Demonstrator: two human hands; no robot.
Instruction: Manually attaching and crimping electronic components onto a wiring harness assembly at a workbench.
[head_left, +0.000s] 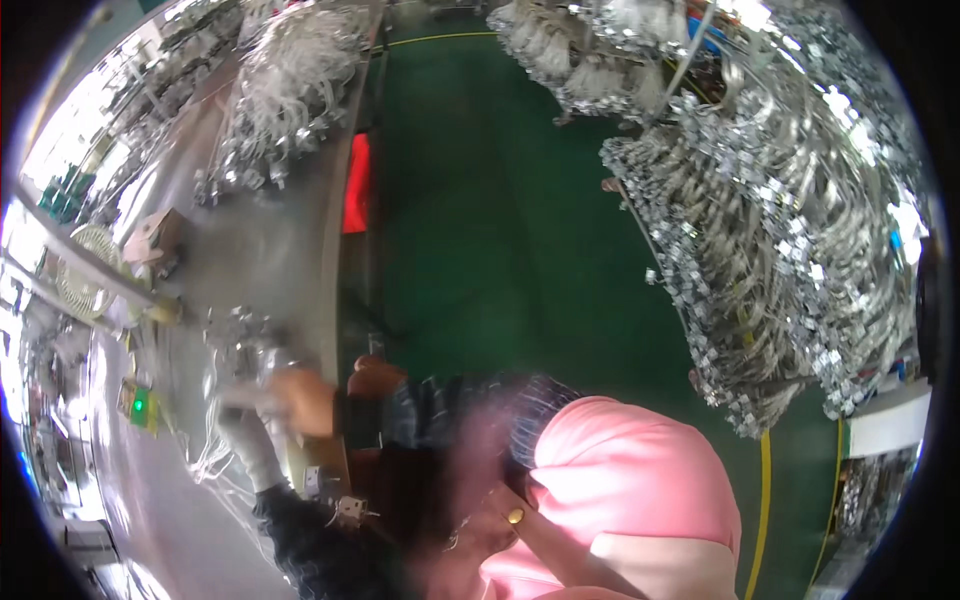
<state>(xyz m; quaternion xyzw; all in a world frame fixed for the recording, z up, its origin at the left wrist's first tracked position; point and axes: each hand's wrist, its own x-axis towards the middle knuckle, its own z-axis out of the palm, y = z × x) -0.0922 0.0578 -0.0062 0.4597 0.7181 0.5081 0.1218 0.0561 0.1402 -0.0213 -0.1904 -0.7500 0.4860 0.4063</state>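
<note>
Over the bench on the left, my left hand (247, 440), in a pale glove and dark sleeve, closes round thin white cables (210, 455) that trail down the bench top. Close beside it, at the bench edge, my right hand (303, 400) is bare and smeared by motion. Its fingers are too blurred to read. A dark checked sleeve (430, 412) leads to it. Small metal-and-white connectors (350, 510) lie below, near the dark sleeve. A pink garment (640, 460) fills the lower right; a small round gold-coloured thing (515, 517) shows beside it.
The metal bench (255, 250) bears a box (155, 235), a fan (88, 270), a small device with a green light (138, 405) and a cable heap (290, 90). Racks of bundled cables (770, 250) line the right. Between runs a green floor (480, 200). A red panel (357, 185) stands by the bench edge.
</note>
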